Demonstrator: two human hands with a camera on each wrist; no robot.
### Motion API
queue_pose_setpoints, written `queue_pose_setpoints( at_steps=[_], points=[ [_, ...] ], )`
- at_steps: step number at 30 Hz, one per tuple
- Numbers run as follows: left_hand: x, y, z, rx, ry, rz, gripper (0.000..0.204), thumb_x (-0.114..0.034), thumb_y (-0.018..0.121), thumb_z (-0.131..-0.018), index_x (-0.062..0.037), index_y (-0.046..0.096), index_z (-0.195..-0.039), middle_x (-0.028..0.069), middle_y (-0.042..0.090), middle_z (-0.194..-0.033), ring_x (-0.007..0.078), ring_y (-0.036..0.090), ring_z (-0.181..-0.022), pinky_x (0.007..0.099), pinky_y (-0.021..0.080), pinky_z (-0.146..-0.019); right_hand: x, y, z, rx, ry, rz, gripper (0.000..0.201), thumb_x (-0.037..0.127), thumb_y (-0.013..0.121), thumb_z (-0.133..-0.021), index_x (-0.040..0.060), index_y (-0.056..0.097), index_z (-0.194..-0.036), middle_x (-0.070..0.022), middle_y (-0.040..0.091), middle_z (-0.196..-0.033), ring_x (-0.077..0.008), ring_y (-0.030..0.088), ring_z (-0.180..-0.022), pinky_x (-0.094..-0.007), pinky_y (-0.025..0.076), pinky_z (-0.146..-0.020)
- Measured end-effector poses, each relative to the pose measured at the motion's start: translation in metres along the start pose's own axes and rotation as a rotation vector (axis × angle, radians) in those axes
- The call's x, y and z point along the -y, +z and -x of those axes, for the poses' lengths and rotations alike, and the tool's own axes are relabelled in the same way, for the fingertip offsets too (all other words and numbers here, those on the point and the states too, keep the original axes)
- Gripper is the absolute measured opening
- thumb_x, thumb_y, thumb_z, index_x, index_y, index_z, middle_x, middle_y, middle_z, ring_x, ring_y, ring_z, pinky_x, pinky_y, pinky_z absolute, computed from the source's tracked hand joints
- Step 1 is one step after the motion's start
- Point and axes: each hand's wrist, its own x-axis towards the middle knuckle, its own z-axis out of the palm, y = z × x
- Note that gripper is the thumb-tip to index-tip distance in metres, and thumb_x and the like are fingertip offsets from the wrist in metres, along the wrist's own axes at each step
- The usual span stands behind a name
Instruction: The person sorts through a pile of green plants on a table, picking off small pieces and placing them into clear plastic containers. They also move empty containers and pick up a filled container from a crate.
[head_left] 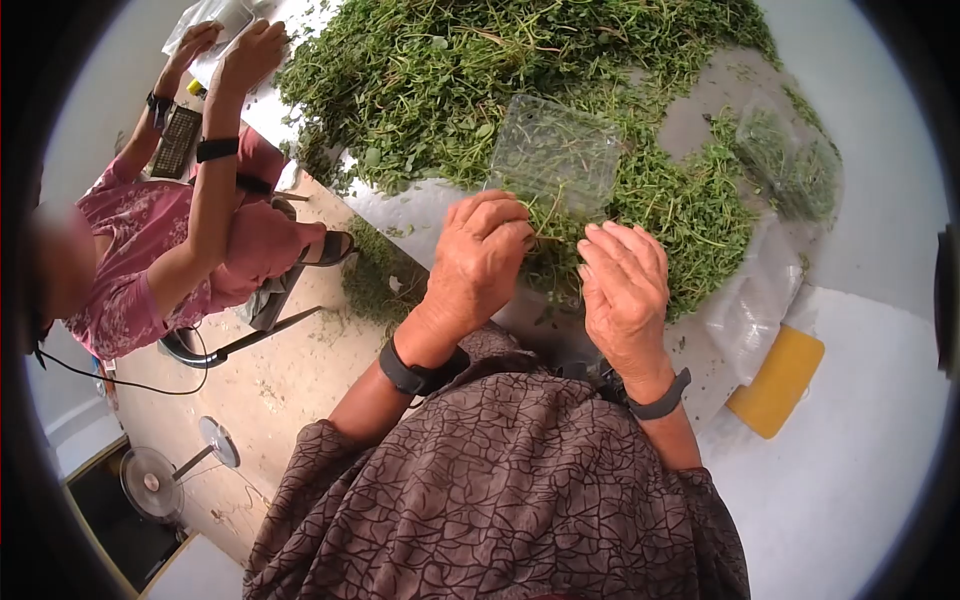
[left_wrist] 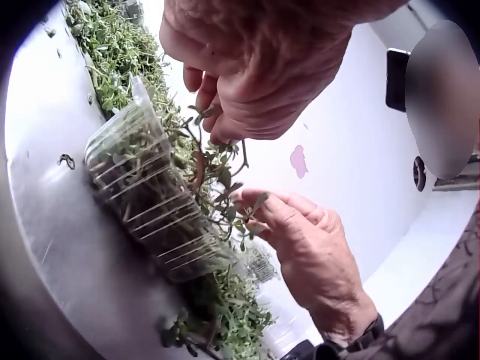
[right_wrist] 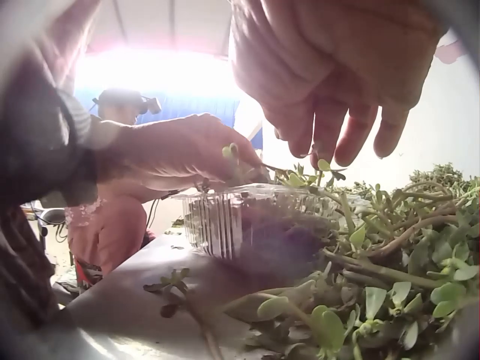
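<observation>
A big heap of green leafy sprigs (head_left: 520, 60) covers the white table (head_left: 420, 215). On the heap in front of me lies a clear plastic clamshell box (head_left: 556, 152), its ribbed side showing in the left wrist view (left_wrist: 150, 202) and partly filled with greens in the right wrist view (right_wrist: 240, 225). My left hand (head_left: 520, 232) has curled fingers and pinches a few sprigs (left_wrist: 204, 118) just below the box's near edge. My right hand (head_left: 600, 245) hovers beside it with relaxed fingers (right_wrist: 330, 142) hanging over the greens, brushing the leaf tips (left_wrist: 253, 208).
Another person in pink (head_left: 150, 250) sits at the left with both hands on the table's far corner. A clear bag with greens (head_left: 790, 160) lies at the right; a yellow block (head_left: 778, 380) sits below the table edge. A fan (head_left: 150, 480) stands on the floor.
</observation>
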Motion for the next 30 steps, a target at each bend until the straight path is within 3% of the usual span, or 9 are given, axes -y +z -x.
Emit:
queue_pose_setpoints(
  at_steps=[4,10,15,18,21,24,30],
  points=[
    [-0.003,-0.011,-0.004,-0.113,-0.074,0.167,0.026,0.006,0.071,-0.070,-0.0046,0.069,-0.094,0.0078,0.066,-0.095,0.0301,0.061,-0.101,0.0409,0.048,-0.089,-0.006,-0.003,-0.001,-0.103,0.042,-0.002,0.023,-0.002,0.070,-0.075,0.0001,0.069,-0.098,-0.0098,0.068,-0.107,-0.0271,0.059,-0.107,-0.0442,0.045,-0.098],
    [-0.015,-0.029,-0.015,-0.163,-0.065,0.122,0.021,0.004,0.071,-0.072,-0.0053,0.070,-0.090,0.0065,0.068,-0.089,0.0296,0.063,-0.096,0.0391,0.050,-0.085,-0.008,-0.009,-0.004,-0.162,0.053,-0.016,0.022,-0.002,0.069,-0.075,-0.0004,0.069,-0.097,-0.0097,0.068,-0.106,-0.0271,0.060,-0.106,-0.0429,0.046,-0.096],
    [-0.005,-0.003,-0.008,0.045,-0.116,0.045,0.023,0.001,0.070,-0.076,-0.0031,0.068,-0.098,0.0115,0.065,-0.104,0.0316,0.058,-0.109,0.0414,0.047,-0.092,-0.012,-0.007,-0.002,-0.155,0.055,-0.011,0.022,-0.002,0.068,-0.076,-0.0005,0.069,-0.097,-0.0098,0.068,-0.107,-0.0271,0.060,-0.106,-0.0425,0.046,-0.096],
    [-0.012,-0.004,-0.005,-0.055,-0.215,0.028,0.027,0.001,0.067,-0.078,-0.0027,0.065,-0.104,0.0134,0.063,-0.111,0.0329,0.055,-0.115,0.0432,0.046,-0.095,-0.016,-0.008,0.001,-0.149,0.070,0.013,0.024,-0.001,0.068,-0.076,-0.0005,0.069,-0.099,-0.0099,0.068,-0.107,-0.0270,0.060,-0.107,-0.0421,0.046,-0.096],
    [-0.006,-0.016,0.002,-0.131,-0.180,-0.009,0.027,0.003,0.064,-0.079,-0.0032,0.064,-0.106,0.0134,0.063,-0.112,0.0338,0.057,-0.114,0.0437,0.046,-0.095,-0.015,-0.010,0.002,-0.138,0.090,-0.008,0.026,0.000,0.069,-0.076,0.0005,0.069,-0.101,-0.0095,0.068,-0.109,-0.0266,0.059,-0.109,-0.0421,0.044,-0.099],
    [-0.002,-0.025,0.014,-0.188,-0.132,-0.012,0.026,0.004,0.064,-0.078,-0.0031,0.065,-0.103,0.0130,0.063,-0.114,0.0335,0.058,-0.113,0.0445,0.047,-0.094,-0.007,-0.010,0.000,-0.081,0.021,-0.007,0.031,0.004,0.071,-0.075,0.0032,0.068,-0.106,-0.0090,0.067,-0.113,-0.0267,0.056,-0.114,-0.0445,0.041,-0.102],
    [-0.005,-0.029,0.032,0.040,0.030,-0.047,0.034,0.002,0.070,-0.068,-0.0047,0.067,-0.101,0.0094,0.064,-0.113,0.0323,0.058,-0.111,0.0448,0.046,-0.092,0.006,0.003,-0.006,0.165,-0.136,-0.113,0.039,0.010,0.073,-0.074,0.0066,0.066,-0.112,-0.0081,0.061,-0.124,-0.0290,0.048,-0.123,-0.0509,0.032,-0.108]
  ],
)
